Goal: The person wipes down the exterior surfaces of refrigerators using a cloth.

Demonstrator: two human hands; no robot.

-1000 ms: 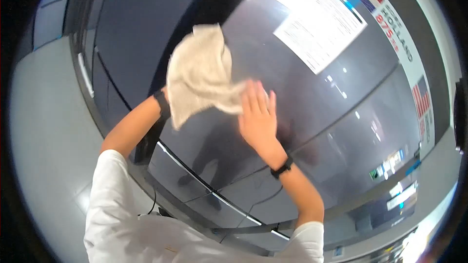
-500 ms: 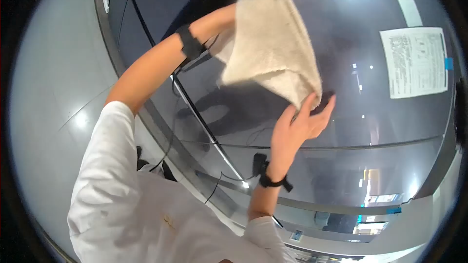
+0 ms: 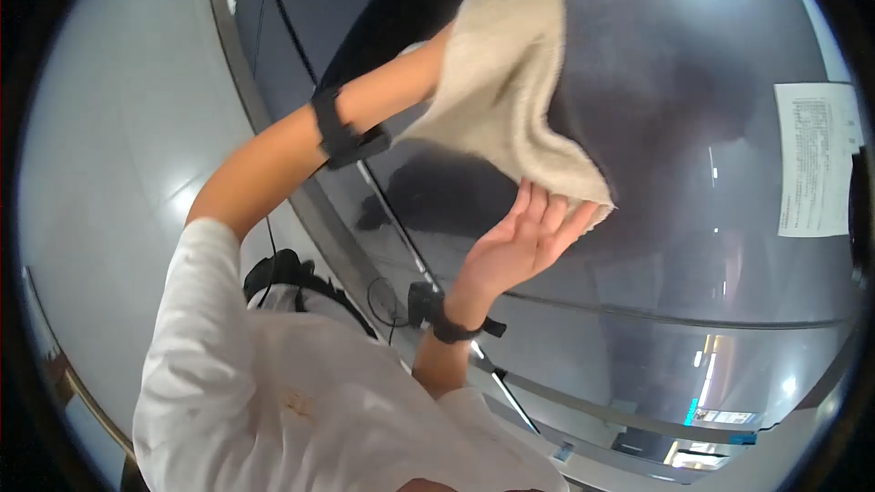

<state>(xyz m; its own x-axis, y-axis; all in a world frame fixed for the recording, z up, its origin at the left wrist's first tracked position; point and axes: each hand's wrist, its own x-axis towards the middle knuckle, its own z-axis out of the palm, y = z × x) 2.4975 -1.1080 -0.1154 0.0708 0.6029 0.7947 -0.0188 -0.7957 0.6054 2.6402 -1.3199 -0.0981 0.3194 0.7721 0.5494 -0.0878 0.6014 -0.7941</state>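
Observation:
A beige cloth (image 3: 506, 82) hangs over my left hand, which it hides along with its fingers; only my left forearm (image 3: 396, 87) shows below it. My right hand (image 3: 515, 241) is palm up at the cloth's lower edge. Its fingers are stretched out, with some tips under the edge and the outermost digit by the cloth's lower right corner. Behind both hands spreads a glossy dark grey panel (image 3: 674, 191) with light reflections; whether the cloth touches it I cannot tell.
A printed paper sheet (image 3: 816, 159) is attached to the panel at the right. Pale floor tiles (image 3: 118, 146) lie to the left. Black bands with small boxes (image 3: 342, 132) sit on both wrists. Blue tape (image 3: 743, 439) marks the panel's lower right.
The cloth has folded inward and its lower corner has swung slightly right. My right hand has turned palm up and shifted left. The view has shifted, moving the paper rightward.

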